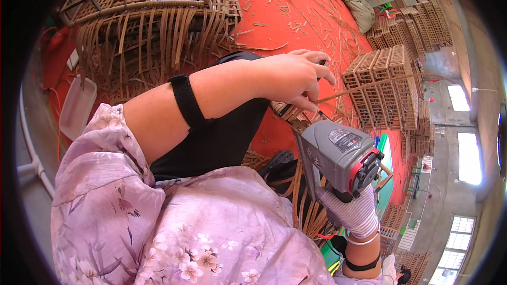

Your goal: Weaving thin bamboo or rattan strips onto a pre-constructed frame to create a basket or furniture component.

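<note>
In my right hand (355,208), which wears a striped glove, is a grey power stapler or nail gun (338,150) with a black and red end cap. My fingers wrap its handle, and its nose points up toward my left hand. My bare left hand (298,79) reaches across from the left, its fingers curled at the end of a long brown rattan-like strip (369,84) that runs off to the right. Just below that hand, between it and the tool, shows part of a frame (288,111); most of it is hidden.
A large woven basket (158,26) with loose hanging strips stands at upper left. Stacked woven crates (383,87) rise at right. Scraps litter the red floor (285,0). A white foam tray (77,108) lies at left; a bundle of strips (311,208) is beside my lap.
</note>
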Available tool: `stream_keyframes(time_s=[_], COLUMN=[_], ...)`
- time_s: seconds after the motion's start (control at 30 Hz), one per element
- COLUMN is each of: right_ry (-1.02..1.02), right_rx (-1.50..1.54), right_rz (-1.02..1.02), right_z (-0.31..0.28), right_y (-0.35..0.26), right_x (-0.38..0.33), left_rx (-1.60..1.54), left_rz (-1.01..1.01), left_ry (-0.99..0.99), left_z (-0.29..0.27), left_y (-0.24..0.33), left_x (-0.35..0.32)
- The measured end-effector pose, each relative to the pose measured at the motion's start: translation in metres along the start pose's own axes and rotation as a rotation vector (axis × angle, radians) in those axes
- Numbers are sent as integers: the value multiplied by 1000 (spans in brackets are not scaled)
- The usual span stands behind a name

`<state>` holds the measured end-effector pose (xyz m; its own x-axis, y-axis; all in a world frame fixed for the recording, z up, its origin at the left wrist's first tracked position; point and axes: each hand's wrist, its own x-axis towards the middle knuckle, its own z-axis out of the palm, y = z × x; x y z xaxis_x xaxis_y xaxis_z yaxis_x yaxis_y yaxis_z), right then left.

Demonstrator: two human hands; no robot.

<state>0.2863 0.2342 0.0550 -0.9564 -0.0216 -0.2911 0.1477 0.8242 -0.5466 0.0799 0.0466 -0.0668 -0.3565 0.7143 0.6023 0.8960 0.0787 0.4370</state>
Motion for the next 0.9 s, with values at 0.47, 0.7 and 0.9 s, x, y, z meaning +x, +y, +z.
stream_keyframes(time_s=[0.47,0.7,0.9], right_ry=[0,69,115], right_rx=[13,103,143], right_rz=[17,-103,-147], right_z=[3,12,10], right_y=[0,11,14], right_x=[1,6,-6], left_rx=[7,11,44], left_rz=[27,22,-7], left_ry=[17,7,-33], left_z=[1,2,-3], left_y=[0,2,3], left_x=[-1,0,-3])
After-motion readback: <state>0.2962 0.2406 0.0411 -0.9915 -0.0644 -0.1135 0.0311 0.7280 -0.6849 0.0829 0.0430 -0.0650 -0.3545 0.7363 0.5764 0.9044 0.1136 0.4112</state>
